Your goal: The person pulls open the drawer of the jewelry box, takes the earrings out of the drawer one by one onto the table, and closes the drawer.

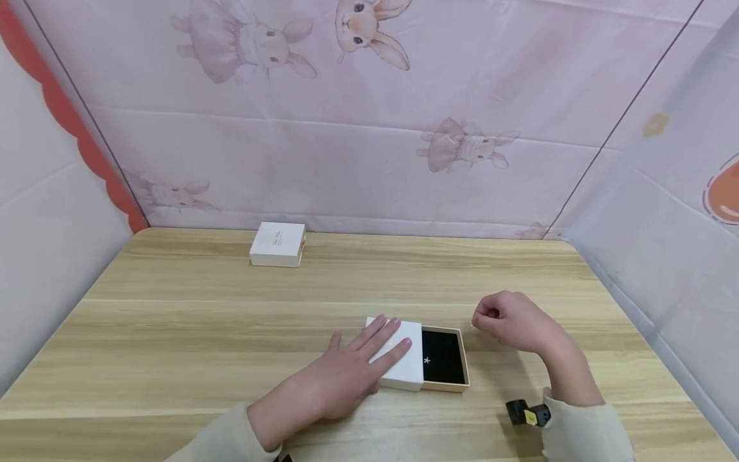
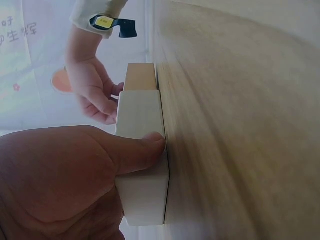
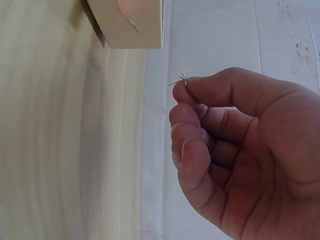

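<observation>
A white jewelry box (image 1: 411, 367) lies on the table with its drawer (image 1: 448, 387) partly slid out to the right. On the drawer's black pad (image 1: 446, 351) sits a small silver star-shaped stud earring (image 1: 426, 360). My left hand (image 1: 346, 378) holds the white sleeve, fingers spread over its top and the thumb (image 2: 145, 152) against its near side. To the right of the drawer, raised above the table, my right hand (image 1: 514, 321) pinches a tiny silver stud earring (image 3: 184, 79) between thumb and index finger. Its thin post points outward, and the other fingers are curled.
A second white box (image 1: 278, 244), closed, with print on its lid, stands at the back left of the wooden table (image 1: 190, 333). A rabbit-print cloth (image 1: 358, 154) hangs behind the table. A black camera (image 1: 526, 413) is worn at the right wrist.
</observation>
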`<state>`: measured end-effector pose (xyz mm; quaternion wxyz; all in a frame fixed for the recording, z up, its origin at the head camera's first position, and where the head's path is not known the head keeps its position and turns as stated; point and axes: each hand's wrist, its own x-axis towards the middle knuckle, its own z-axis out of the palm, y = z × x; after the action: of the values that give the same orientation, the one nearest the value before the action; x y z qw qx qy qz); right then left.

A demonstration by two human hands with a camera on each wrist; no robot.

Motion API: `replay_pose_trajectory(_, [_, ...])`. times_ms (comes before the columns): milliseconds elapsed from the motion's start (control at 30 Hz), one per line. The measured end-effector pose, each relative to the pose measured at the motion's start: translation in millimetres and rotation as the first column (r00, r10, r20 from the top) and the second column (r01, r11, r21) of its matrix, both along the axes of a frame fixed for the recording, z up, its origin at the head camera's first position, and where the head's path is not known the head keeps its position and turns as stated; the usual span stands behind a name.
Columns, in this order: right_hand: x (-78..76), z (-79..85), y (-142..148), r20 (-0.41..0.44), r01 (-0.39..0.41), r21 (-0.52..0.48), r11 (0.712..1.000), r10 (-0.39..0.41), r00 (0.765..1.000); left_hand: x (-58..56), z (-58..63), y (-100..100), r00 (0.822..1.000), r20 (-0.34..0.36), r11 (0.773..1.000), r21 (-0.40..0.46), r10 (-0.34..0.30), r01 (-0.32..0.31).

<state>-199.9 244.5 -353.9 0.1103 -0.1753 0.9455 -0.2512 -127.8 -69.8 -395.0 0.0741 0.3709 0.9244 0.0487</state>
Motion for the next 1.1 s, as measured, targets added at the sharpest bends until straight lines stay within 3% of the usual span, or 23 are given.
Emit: replay_pose_trajectory(1100, [-5.3,-14.2,11,0.084,0.01,0.073,0.997,-0.017,0.996,-0.2,0.4,-1,1.0,0.016,1.0,0.009,-0.004,0.004])
